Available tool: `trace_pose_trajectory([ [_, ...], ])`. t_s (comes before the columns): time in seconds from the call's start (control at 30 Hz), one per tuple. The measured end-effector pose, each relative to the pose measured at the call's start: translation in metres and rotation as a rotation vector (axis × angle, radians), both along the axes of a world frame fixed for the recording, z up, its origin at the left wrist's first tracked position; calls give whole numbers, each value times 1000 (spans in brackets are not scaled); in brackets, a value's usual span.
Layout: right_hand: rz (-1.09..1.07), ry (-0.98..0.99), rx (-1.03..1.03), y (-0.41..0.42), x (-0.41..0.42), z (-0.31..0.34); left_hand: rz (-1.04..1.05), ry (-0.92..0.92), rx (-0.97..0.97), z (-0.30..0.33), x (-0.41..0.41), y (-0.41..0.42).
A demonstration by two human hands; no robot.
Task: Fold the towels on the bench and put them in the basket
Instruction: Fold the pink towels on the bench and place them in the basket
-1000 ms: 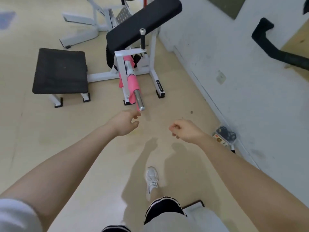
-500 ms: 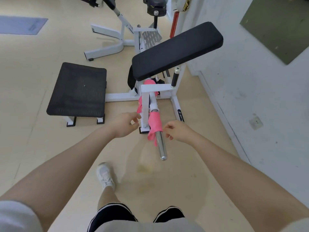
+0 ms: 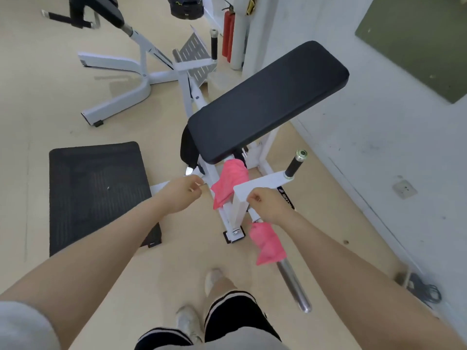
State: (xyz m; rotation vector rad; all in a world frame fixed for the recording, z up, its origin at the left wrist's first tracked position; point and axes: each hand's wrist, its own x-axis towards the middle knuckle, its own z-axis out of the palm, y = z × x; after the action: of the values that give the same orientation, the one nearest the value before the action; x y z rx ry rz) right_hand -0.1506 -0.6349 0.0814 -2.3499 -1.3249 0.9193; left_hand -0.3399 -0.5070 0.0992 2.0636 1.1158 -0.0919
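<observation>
Reaching forward over bare floor (image 3: 75, 102), both hands hang at the near end of the worktop (image 3: 267, 102), a black pad tilted on a white frame (image 3: 238, 210). Open floor lies left of the left fingers, broken only by a black mat (image 3: 98, 193) just beside that forearm. Right of the right fingers a strip of floor runs to the wall (image 3: 379, 147), which closes that side. A steel bar (image 3: 293, 284) juts toward the person below the right wrist, and a black-gripped post (image 3: 294, 165) stands up just beyond the right fingers.

The left hand (image 3: 180, 195) is loosely curled, thumb and forefinger tips close together, grasping nothing that can be seen; its fingers (image 3: 198, 184) stop just short of the pink towel (image 3: 228, 183). That towel is draped over the frame under the pad's near edge, between the two hands. The right hand (image 3: 270, 205) is curled too, fingers (image 3: 254, 198) bent in against the white bracket (image 3: 260, 185); whether they touch it or pinch anything cannot be told. A second pink piece (image 3: 267, 245) hangs on the bar just below the right wrist; whether it is the same towel cannot be told.
</observation>
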Motion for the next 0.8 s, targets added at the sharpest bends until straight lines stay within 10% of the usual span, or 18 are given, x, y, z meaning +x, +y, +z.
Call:
trace_pose_trajectory([
  [0.4,-199,-32,-131,236,88,-132,-252,95,-64,-104,107,247],
  [0.8,-306,-47,-285,333,151,-288,-50,6,-309,-253,207,373],
])
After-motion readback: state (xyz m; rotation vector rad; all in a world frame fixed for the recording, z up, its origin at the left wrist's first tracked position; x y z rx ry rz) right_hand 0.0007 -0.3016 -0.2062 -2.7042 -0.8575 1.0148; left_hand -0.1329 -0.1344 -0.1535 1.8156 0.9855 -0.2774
